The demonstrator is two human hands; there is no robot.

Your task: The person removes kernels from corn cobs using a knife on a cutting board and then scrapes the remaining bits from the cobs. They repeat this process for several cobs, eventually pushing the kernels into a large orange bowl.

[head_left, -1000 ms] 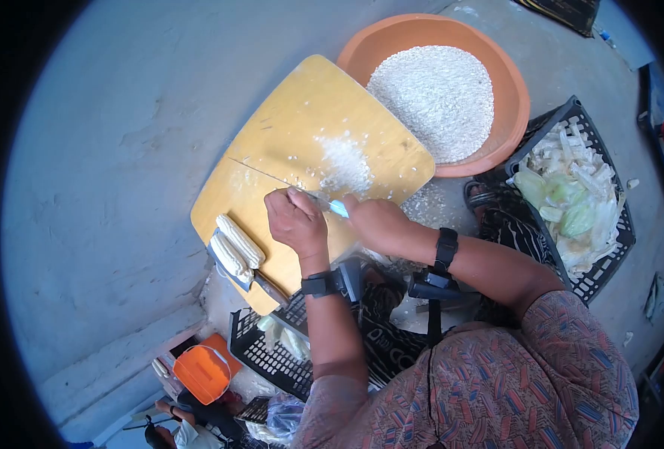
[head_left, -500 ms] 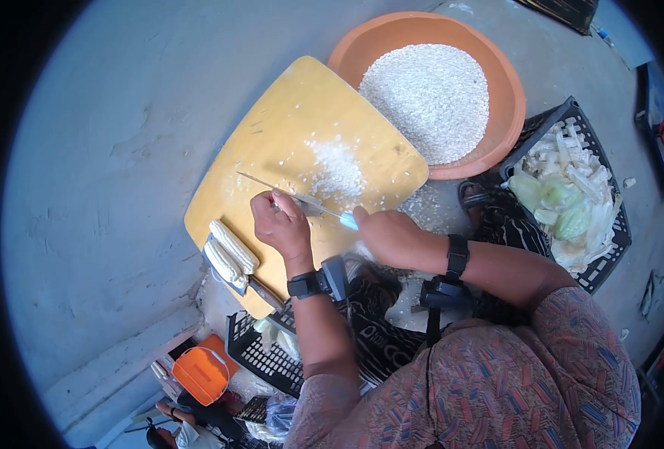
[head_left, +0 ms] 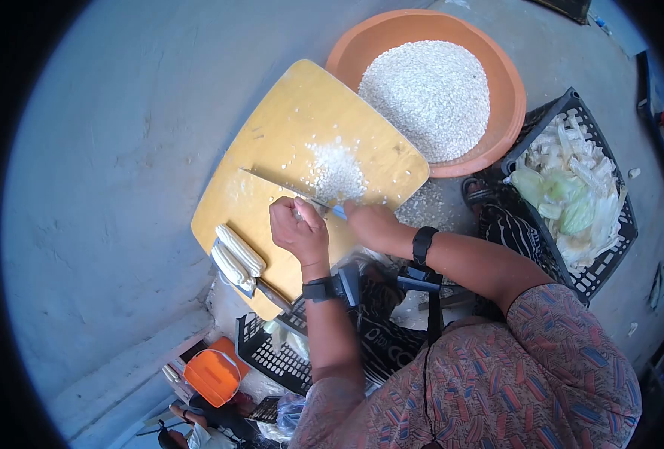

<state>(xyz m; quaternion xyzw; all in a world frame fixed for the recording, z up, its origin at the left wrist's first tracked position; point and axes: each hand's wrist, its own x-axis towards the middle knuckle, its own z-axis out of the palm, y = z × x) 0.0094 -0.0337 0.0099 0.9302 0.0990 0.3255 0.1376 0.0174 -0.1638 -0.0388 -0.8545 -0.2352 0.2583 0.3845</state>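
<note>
Has drawn the right hand [head_left: 373, 227] nearer the left hand [head_left: 300, 232] since the earlier frame, gripping a knife [head_left: 279, 185], blade slanting just past the left hand toward the wall-side edge of the worktop [head_left: 294, 112]; curls the left around apparently a pale cob over it.

left hand [head_left: 300, 230]: curled fingers hide most of its contents, unidentifiable | light-blue knife handle [head_left: 339, 212]: mostly covered by right hand [head_left: 375, 227] | black perforated plastic crate [head_left: 272, 353]: partly behind left forearm | co-worker [head_left: 201, 432]: cut off by bottom edge
</note>
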